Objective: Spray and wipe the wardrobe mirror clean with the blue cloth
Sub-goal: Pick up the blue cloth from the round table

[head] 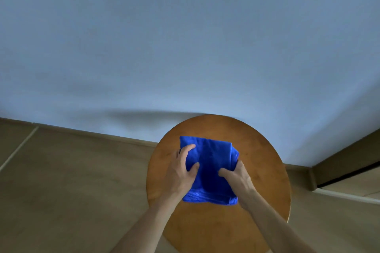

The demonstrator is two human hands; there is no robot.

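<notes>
Blue cloth (pixel 209 162) — long axis toward wall (pixel 185 47)

Reaching forward and down with the bare left forearm (pixel 148 222) and right forearm (pixel 273 226), angling them inward toward each other. Gripping the left side of the blue cloth (pixel 211 162) with the left hand (pixel 182 172), index finger arched on top, thumb bent and pressing in. Pinching the cloth's right edge with the right hand (pixel 239 179), thumb lying on top, fingers curling round the fold.
</notes>
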